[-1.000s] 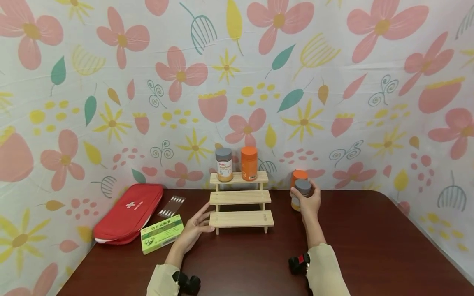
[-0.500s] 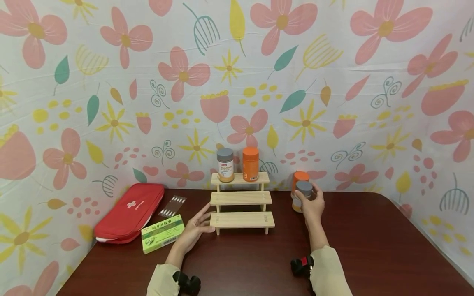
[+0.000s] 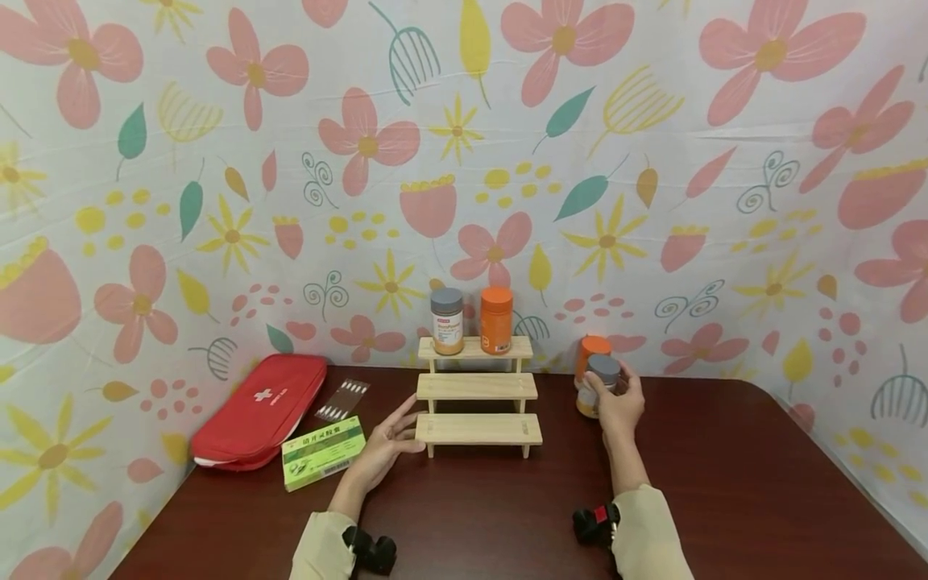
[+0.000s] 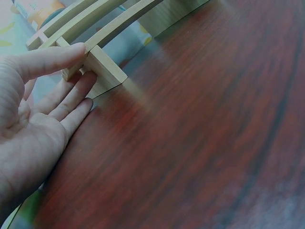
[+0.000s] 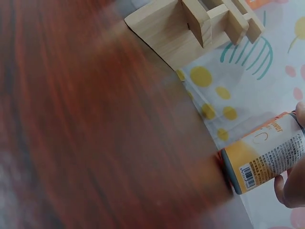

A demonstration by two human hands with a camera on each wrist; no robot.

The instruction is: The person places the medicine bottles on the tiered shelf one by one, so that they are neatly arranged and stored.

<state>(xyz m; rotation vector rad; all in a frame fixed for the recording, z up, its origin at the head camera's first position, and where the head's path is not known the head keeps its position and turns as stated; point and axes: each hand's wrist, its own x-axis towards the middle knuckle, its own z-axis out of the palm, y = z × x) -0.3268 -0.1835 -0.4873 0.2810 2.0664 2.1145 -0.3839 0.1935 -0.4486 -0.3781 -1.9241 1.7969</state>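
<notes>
A three-step wooden display stand (image 3: 478,386) stands mid-table. My left hand (image 3: 384,453) holds its lowest step at the left end; in the left wrist view the thumb lies on the step's corner and the fingers (image 4: 76,93) lie beneath, by the leg. My right hand (image 3: 619,407) grips a grey-capped supplement bottle (image 3: 589,403) near its top, right of the stand. In the right wrist view the bottle's label (image 5: 267,152) and barcode show, its base at or close to the table. An orange-capped bottle (image 3: 594,345) stands behind it, mostly hidden.
On the top step stand another grey-capped bottle (image 3: 447,322) and an orange bottle (image 3: 496,321). To the left lie a red first-aid pouch (image 3: 257,411), a blister pack of capsules (image 3: 342,399) and a green medicine box (image 3: 323,453). A floral curtain (image 3: 464,161) hangs behind the table.
The whole head view has shifted slightly to the right. My right hand still holds the grey-capped bottle in front of the orange-capped one, and my left hand stays at the stand.
</notes>
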